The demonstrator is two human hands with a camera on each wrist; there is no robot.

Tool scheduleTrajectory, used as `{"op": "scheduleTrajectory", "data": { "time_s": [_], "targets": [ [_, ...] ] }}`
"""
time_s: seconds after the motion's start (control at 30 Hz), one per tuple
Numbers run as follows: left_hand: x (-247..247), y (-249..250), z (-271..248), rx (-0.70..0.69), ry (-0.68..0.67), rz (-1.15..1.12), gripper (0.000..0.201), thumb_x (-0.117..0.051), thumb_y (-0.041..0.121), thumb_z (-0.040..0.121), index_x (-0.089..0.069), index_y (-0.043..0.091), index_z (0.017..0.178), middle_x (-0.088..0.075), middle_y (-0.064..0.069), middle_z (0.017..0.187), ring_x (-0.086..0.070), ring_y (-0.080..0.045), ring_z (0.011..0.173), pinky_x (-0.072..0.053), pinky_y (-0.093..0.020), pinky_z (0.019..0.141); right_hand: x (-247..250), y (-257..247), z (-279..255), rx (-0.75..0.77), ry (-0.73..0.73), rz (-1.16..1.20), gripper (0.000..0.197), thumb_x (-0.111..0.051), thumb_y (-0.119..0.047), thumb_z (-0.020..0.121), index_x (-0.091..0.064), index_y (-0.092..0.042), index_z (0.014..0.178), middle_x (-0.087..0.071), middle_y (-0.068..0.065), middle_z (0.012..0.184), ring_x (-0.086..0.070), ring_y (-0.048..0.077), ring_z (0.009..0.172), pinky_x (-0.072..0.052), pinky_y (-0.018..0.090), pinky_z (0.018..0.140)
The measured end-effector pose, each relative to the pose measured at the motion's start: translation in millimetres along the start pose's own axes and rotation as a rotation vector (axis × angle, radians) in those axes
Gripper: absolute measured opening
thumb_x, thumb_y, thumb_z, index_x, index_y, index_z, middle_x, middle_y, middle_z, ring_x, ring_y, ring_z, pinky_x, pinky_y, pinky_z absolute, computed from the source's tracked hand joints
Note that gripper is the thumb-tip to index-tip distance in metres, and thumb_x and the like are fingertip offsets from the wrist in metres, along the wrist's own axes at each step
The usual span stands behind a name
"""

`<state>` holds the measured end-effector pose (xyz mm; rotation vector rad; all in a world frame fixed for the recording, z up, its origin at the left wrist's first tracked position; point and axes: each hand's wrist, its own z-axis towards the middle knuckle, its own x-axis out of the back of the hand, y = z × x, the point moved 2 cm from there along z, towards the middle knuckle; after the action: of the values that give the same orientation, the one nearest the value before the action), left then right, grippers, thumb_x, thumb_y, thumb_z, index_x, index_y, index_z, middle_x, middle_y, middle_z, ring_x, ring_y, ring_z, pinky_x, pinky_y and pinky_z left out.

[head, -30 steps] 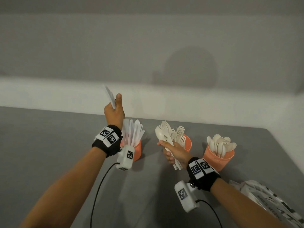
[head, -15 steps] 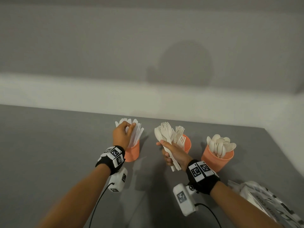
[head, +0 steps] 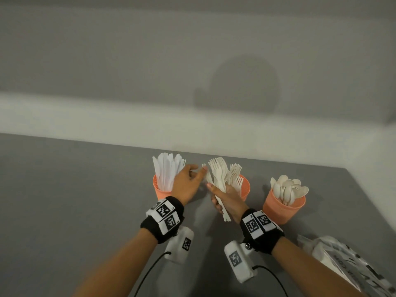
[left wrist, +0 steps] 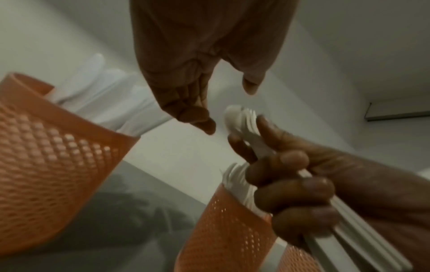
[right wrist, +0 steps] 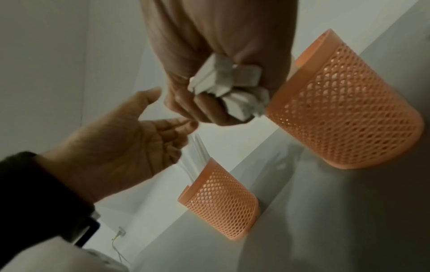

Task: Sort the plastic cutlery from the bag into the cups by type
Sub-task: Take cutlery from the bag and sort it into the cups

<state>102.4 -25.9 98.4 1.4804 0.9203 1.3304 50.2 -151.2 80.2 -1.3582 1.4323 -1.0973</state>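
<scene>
Three orange mesh cups stand in a row: knives cup (head: 160, 190), forks cup (head: 246, 186), spoons cup (head: 280, 213). My right hand (head: 216, 196) grips a bundle of white cutlery (head: 217, 175), mostly forks with a spoon at its left, upright in front of the forks cup. The handle ends (right wrist: 223, 81) stick out below the fist. My left hand (head: 200, 171) is open and holds nothing. Its straight fingers (left wrist: 193, 112) reach to the top of the bundle (left wrist: 241, 117), with a small gap showing in the left wrist view.
The printed cutlery bag (head: 342, 262) lies crumpled at the lower right on the grey table (head: 75, 200). A white wall runs close behind the cups. The table's right edge passes just beyond the spoons cup. Cables hang from both wrist cameras.
My left hand lowered a knife into the knives cup, let it go, and moved right to the bundle, now empty. The right hand stayed put with its bundle.
</scene>
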Motion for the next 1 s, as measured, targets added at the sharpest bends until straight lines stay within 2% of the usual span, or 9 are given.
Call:
{"op": "scheduleTrajectory", "data": {
  "time_s": [0.07,0.13,0.2,0.3,0.4,0.5,0.63,0.8,1.0],
  "targets": [
    [-11.0,-2.6,-4.0,0.022,-0.077,0.028,0.033,-0.052,0.039,0.091,-0.054,0.011,0.109,-0.062,0.000,0.085,-0.060,-0.016,0.080,-0.050,-0.030,0.077,-2.2,0.0,-2.7,-0.003,-0.003,0.005,0.015,-0.055,-0.032,0.092,-0.055,-0.019,0.085,-0.048,-0.002,0.049,-0.038,0.005,0.034,-0.031,0.016,0.035],
    [-18.0,-1.6,-5.7,0.011,-0.103,0.021,0.017,-0.046,0.024,0.095,-0.055,0.009,0.096,-0.057,0.000,0.076,-0.057,-0.019,0.074,-0.049,-0.035,0.072,-2.0,1.1,-5.2,-0.012,-0.006,0.009,0.020,-0.052,-0.035,0.093,-0.054,-0.018,0.083,-0.049,-0.002,0.048,-0.039,0.006,0.034,-0.031,0.017,0.035],
    [-20.8,-0.5,-6.3,0.009,-0.103,0.046,0.016,-0.040,0.012,0.094,-0.054,0.008,0.089,-0.057,-0.005,0.075,-0.055,-0.023,0.076,-0.048,-0.039,0.073,-0.2,2.3,-7.6,-0.019,-0.018,0.022,0.021,-0.048,-0.036,0.095,-0.052,-0.018,0.085,-0.051,-0.002,0.047,-0.042,0.007,0.034,-0.033,0.016,0.035],
    [-23.5,0.7,-6.5,0.018,-0.137,0.092,0.023,-0.037,0.009,0.094,-0.057,0.001,0.100,-0.063,-0.017,0.091,-0.059,-0.028,0.086,-0.050,-0.040,0.082,1.0,3.5,-10.2,-0.054,-0.071,0.098,0.014,-0.048,-0.030,0.096,-0.052,-0.016,0.096,-0.052,0.000,0.050,-0.049,0.010,0.040,-0.045,0.020,0.042],
    [-22.1,7.5,-7.3,0.094,-0.231,-0.030,0.020,-0.037,0.007,0.094,-0.054,0.005,0.105,-0.059,-0.013,0.087,-0.056,-0.023,0.078,-0.047,-0.031,0.067,1.3,4.6,-13.0,-0.079,-0.145,0.116,0.017,-0.048,-0.027,0.096,-0.050,-0.018,0.110,-0.047,0.002,0.056,-0.052,0.011,0.044,-0.056,0.029,0.053],
    [-13.2,14.1,-4.8,0.183,-0.252,-0.309,0.023,-0.041,0.007,0.092,-0.051,0.009,0.112,-0.058,-0.008,0.091,-0.055,-0.022,0.082,-0.047,-0.030,0.068,4.7,3.6,-15.5,-0.084,-0.198,0.083,0.018,-0.044,-0.027,0.098,-0.051,-0.019,0.113,-0.045,0.001,0.058,-0.049,0.009,0.040,-0.049,0.024,0.045],
    [-5.6,22.2,-3.6,0.049,-0.347,-0.295,0.028,-0.053,0.007,0.091,-0.052,0.010,0.118,-0.061,-0.002,0.094,-0.060,-0.013,0.081,-0.052,-0.018,0.062,10.0,-2.9,-18.5,-0.130,-0.263,0.087,0.025,-0.044,-0.028,0.097,-0.051,-0.018,0.119,-0.050,-0.002,0.055,-0.043,0.007,0.035,-0.038,0.018,0.038],
    [0.5,24.2,6.4,-0.080,-0.398,-0.176,0.014,-0.060,-0.001,0.084,-0.060,0.004,0.097,-0.063,-0.001,0.083,-0.062,0.004,0.065,-0.049,-0.010,0.064,11.6,-7.5,-27.6,-0.229,-0.392,0.036,0.034,-0.043,-0.027,0.097,-0.050,-0.016,0.128,-0.051,-0.006,0.052,-0.042,0.005,0.036,-0.037,0.016,0.037],
    [-0.9,29.6,11.1,-0.143,-0.384,-0.068,0.010,-0.063,-0.001,0.083,-0.062,0.008,0.079,-0.062,-0.002,0.073,-0.058,0.006,0.055,-0.048,-0.013,0.061,13.6,-7.9,-33.4,-0.271,-0.415,0.012,0.043,-0.044,-0.024,0.096,-0.042,-0.012,0.137,-0.052,-0.007,0.052,-0.043,0.003,0.037,-0.037,0.014,0.039]
  ]
}}
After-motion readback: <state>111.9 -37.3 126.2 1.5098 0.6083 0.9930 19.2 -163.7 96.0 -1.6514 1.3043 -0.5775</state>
